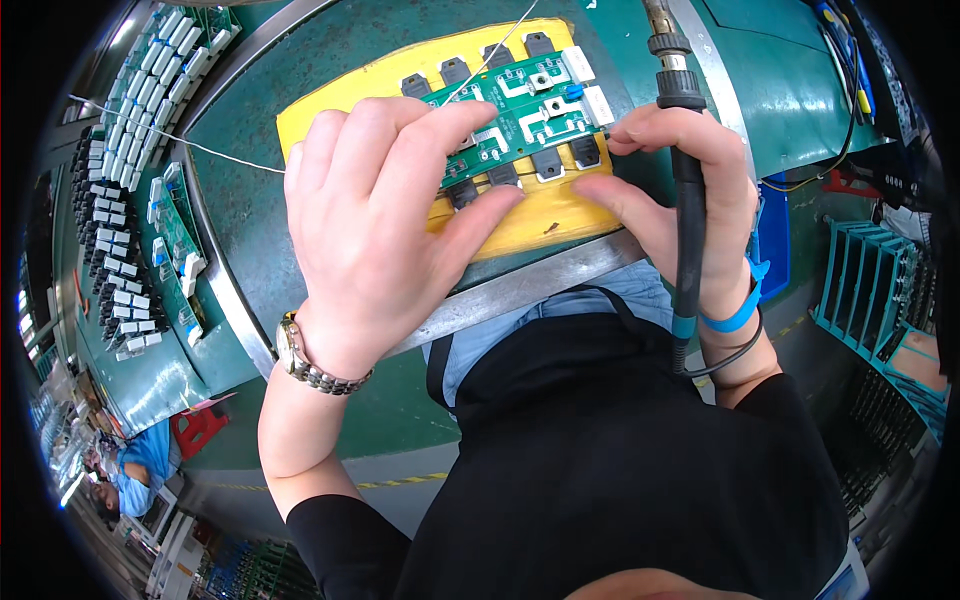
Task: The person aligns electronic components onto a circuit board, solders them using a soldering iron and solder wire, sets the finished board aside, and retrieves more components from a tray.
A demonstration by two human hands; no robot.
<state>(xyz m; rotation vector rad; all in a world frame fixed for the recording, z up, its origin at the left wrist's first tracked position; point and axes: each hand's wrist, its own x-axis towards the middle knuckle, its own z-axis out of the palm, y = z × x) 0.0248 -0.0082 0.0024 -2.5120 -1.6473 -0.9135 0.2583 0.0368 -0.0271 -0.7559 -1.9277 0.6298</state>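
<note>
A green circuit board (517,118) with white and black parts rests on a yellow block (560,215). Black transistors (547,163) line its long sides. My left hand (375,190) is curled over the board's left part, index fingertip on it and thumb at the near-side transistors. Thin solder wire (235,159) runs into this hand and emerges by the index finger. My right hand (690,180) carries a black-handled soldering iron (688,220), metal end pointing away from me. Its index finger touches the board's right end, with the thumb by the block's near edge.
Rows of white and black components (150,80) and loose small boards (180,235) lie on the green bench at left. A metal strip (520,290) edges the bench before me. Right of it stand a blue bin (775,240) and a teal rack (865,280). Another person (145,470) sits far left.
</note>
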